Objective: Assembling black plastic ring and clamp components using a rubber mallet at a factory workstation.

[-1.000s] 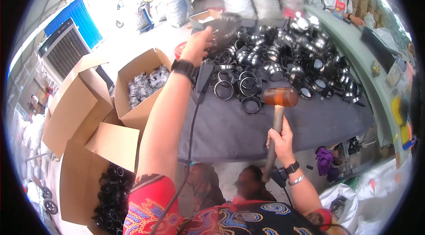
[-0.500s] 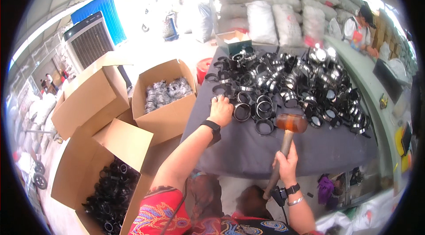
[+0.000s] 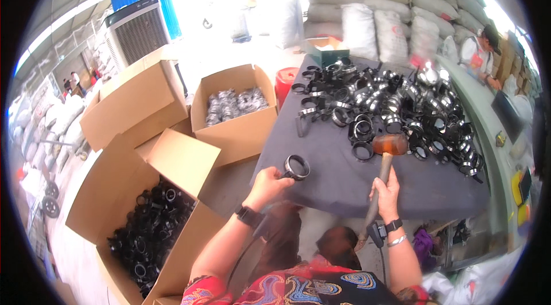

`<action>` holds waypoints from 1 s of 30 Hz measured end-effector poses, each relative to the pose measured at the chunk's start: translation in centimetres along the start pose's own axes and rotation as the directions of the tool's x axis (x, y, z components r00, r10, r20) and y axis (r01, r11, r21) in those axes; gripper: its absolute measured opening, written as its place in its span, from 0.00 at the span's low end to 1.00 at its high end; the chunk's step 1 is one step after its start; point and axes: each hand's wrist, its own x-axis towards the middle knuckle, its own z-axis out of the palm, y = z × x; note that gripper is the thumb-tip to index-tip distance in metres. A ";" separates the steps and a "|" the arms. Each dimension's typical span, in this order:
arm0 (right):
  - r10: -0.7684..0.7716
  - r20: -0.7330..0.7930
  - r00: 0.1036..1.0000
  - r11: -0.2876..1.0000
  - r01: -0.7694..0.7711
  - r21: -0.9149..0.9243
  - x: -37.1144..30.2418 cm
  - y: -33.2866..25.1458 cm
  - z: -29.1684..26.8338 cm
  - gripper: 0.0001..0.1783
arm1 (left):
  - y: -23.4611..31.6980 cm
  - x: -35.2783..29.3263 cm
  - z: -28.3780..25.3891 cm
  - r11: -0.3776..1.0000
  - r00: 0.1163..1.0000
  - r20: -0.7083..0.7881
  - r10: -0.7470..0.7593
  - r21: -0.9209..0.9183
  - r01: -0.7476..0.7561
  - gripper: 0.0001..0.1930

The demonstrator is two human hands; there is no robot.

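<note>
Holding a ring fitting by its dark tab side, the left hand has its fingers curled round that end, leaving the round, silver-edged part sticking out to the right over the near left edge of the cloth-covered bench; whether it touches the cloth, I cannot tell. The right hand is wrapped round the wooden handle of a mallet, its amber-brown head up and near the closest rings of the loose pile. The fitting looks light enough for one hand, and its band is probably stiff and rather slick where it shines, so the tab seems the surer hold, with fingers clear of the rim. The mallet is likely head-heavy; gripped this high on the handle, it should balance easily but swing short. Similar dark rings fill an open carton at lower left.
</note>
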 end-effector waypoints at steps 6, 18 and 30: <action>-0.033 0.196 0.980 0.995 0.050 -0.083 -0.6 -1.3 3.5 0.37 | -6.9 -3.6 -0.5 0.869 0.983 -0.005 -0.186 -0.467 0.162 0.12; -0.179 0.611 0.771 0.871 0.413 -0.266 0.0 -11.2 16.2 0.40 | -10.9 -2.3 1.8 0.792 0.999 -0.030 0.016 -0.610 -0.031 0.11; 0.064 0.464 0.883 0.965 0.062 -0.253 -0.2 -7.5 15.0 0.39 | -10.9 -2.6 2.0 0.800 0.999 -0.032 0.033 -0.599 -0.046 0.11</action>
